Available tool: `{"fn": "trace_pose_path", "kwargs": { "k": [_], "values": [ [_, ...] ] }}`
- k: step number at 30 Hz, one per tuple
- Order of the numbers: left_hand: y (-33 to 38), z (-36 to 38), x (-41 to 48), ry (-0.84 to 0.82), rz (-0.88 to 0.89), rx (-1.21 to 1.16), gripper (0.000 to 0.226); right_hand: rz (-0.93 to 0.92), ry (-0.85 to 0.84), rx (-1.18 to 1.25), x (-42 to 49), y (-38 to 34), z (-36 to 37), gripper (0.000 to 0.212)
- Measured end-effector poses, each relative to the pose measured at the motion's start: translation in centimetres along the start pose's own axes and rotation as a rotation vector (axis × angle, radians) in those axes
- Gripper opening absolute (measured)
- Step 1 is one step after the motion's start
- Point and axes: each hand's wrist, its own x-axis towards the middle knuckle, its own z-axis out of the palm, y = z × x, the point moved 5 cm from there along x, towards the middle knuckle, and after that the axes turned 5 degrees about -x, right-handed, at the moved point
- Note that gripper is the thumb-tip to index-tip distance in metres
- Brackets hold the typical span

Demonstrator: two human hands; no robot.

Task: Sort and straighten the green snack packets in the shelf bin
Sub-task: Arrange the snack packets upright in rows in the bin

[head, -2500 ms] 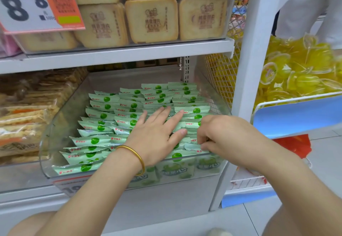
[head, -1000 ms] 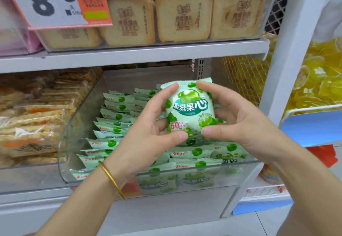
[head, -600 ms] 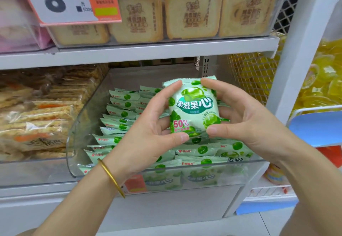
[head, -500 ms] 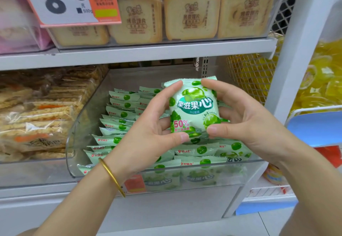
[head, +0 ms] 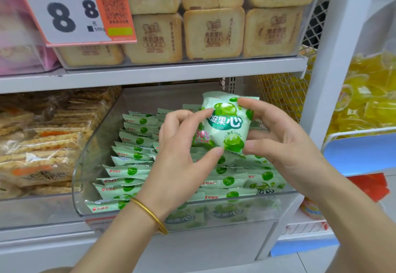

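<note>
One green packet (head: 227, 122) stays up above the rows of packets (head: 132, 154) in the clear bin (head: 90, 165), pinched between thumb and fingers of left grip (head: 182, 150) and right grip (head: 282, 144) alike, but now tipped slightly clockwise, left fingers (head: 182, 115) covering its left edge.

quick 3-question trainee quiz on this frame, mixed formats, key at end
1. True or false: the left hand and the right hand both hold the raised green packet.
2. What sits on the shelf above the clear bin? A bottles; B tan square cakes; C cans.
3. Fill in: the gold bangle is on the ___ wrist.
Key: 1 true; 2 B; 3 left.
</note>
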Motion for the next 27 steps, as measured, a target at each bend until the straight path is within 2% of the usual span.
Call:
{"fn": "trace_pose_path", "kwargs": {
  "k": [4,6,7,10,13,16,19,24,27],
  "values": [
    [0.0,0.7,-0.2,-0.062,-0.047,0.040,0.086,-0.045,-0.062,0.031,-0.2,-0.2,0.5,0.061],
    [0.2,0.8,-0.2,-0.076,-0.065,0.033,0.090,-0.070,-0.098,0.022,-0.4,-0.5,0.9,0.061],
    [0.2,0.7,-0.2,-0.063,-0.069,0.014,0.085,-0.093,-0.110,-0.002,-0.5,-0.7,1.1,0.062],
    [0.2,0.1,0.0,-0.005,-0.102,-0.190,0.039,-0.138,0.016,-0.105,-0.5,-1.0,0.7,0.063],
    [0.0,0.0,0.1,-0.018,-0.194,-0.429,0.024,-0.085,0.213,-0.227,-0.2,-0.5,-0.3,0.056],
    [-0.1,0.2,0.1,-0.044,-0.285,-0.605,0.037,0.029,0.234,-0.158,0.0,0.1,-0.4,0.062],
    [-0.4,0.3,0.1,-0.073,-0.331,-0.642,0.048,0.079,0.275,-0.158,0.0,0.3,-0.6,0.066],
    [-0.6,0.4,-0.2,-0.102,-0.361,-0.632,0.059,0.082,0.271,-0.193,0.1,0.3,-0.5,0.042],
    [-0.3,0.4,-0.3,-0.100,-0.362,-0.613,0.057,0.078,0.282,-0.159,0.0,0.2,-0.5,0.037]
  ]
}}
